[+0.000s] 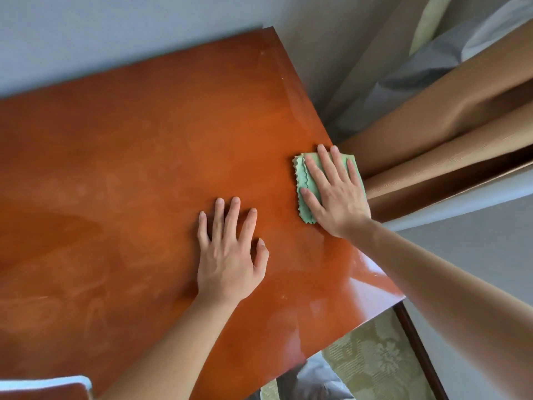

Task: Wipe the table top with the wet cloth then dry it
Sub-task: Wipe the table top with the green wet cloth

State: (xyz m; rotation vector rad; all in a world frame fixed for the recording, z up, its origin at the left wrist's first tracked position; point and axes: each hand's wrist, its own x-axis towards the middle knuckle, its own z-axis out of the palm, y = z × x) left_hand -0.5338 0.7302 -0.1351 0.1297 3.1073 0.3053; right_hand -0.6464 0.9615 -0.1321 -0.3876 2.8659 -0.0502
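Right hand (336,194) flat on green cloth (305,183); table top (129,168) seemingly streaked

- No text, label, brand, number or sign can be read anywhere in the head view.
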